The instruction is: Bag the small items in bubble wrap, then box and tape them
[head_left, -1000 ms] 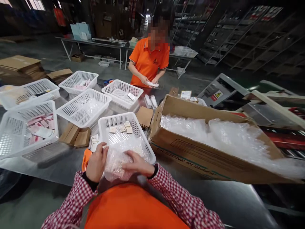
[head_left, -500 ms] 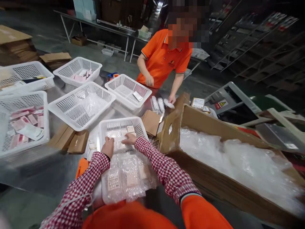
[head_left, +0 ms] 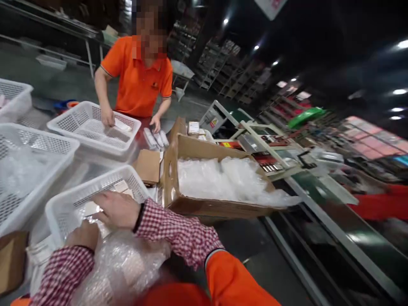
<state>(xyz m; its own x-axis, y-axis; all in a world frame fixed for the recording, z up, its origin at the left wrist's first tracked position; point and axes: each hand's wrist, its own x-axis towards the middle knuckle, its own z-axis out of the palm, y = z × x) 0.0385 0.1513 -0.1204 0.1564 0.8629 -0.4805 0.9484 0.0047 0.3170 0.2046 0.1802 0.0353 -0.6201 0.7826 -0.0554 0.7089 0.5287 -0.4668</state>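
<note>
My right hand (head_left: 116,209) lies palm down inside the nearest white basket (head_left: 134,180), fingers stretched out over small tan cards (head_left: 90,208). My left hand (head_left: 82,235) rests at the basket's near side, its fingers curled and hidden. A heap of bubble-wrap pouches (head_left: 121,263) lies in front of me, under my left forearm. More tan cards (head_left: 121,185) lie at the basket's far end.
An open cardboard box (head_left: 207,208) full of bubble wrap stands to the right. More white baskets (head_left: 92,127) (head_left: 28,148) stand left and behind. A co-worker in an orange shirt (head_left: 137,85) reaches into the far basket. A conveyor (head_left: 318,212) runs along the right.
The view has swung right and closer to the table. My hands stay in the near basket, the right one now flat over the cards. The co-worker's hand has moved into the far basket.
</note>
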